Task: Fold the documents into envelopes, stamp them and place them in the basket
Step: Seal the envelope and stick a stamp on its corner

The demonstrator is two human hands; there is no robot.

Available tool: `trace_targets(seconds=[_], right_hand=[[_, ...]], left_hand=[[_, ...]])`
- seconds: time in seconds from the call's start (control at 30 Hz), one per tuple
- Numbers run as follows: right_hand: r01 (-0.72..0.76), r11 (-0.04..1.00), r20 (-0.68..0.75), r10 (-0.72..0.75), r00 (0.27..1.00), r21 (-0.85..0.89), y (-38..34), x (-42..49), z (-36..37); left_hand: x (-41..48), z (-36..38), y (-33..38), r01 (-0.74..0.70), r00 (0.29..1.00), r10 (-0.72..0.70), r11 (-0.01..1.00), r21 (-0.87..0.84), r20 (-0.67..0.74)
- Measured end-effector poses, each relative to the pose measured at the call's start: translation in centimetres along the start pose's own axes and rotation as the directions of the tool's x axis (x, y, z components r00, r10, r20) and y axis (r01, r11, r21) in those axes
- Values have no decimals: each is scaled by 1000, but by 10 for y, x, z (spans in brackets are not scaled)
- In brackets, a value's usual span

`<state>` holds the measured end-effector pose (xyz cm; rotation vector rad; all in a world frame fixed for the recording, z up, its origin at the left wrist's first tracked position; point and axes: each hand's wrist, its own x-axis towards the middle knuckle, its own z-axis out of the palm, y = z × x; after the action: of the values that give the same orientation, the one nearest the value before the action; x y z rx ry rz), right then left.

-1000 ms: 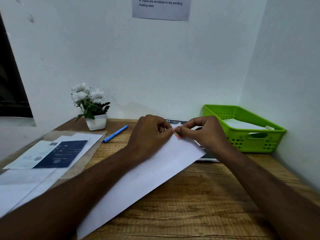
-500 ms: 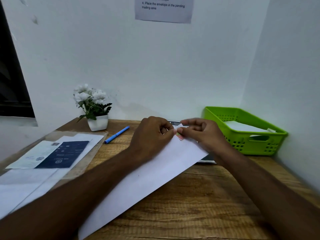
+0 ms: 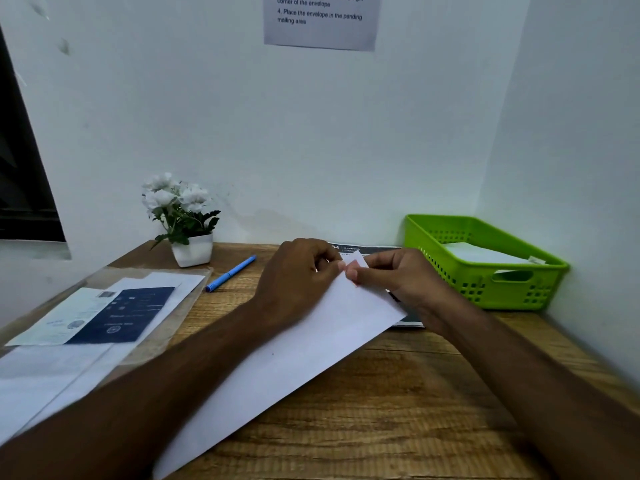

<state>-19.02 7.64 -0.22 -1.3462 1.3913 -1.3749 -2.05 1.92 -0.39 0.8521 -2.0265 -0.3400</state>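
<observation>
**Supervisor:** Report the work surface.

**Operator:** I am working at a wooden desk. A white envelope is lying slantwise across its middle, with the far corner pointing at the wall. That end is overlapping a dark printed sheet.

**Supervisor:** Basket position?

**Operator:** The green basket is sitting in the right rear corner, apart from the envelope, and white paper is lying inside it. A clear sleeve of documents is lying along the left edge.

**Supervisor:** Hand status?

**Operator:** Both are gripping the envelope's far corner. My left hand, fingers curled, is pinching it from the left. My right hand is pinching it from the right, and the fingertips of the two hands are almost meeting. A reddish speck is showing at my right fingertips, too small to identify.

**Supervisor:** Remaining items?

**Operator:** A potted white flower is standing at the rear left. A blue pen is lying just beside it.
</observation>
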Motion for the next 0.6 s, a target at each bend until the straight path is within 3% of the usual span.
trace_targets(seconds=[0.6], right_hand=[[-63,998,173,65,983,-18,-4,4,-14]], left_hand=[[1,-1,-1,-7,999,4,998,65,46]])
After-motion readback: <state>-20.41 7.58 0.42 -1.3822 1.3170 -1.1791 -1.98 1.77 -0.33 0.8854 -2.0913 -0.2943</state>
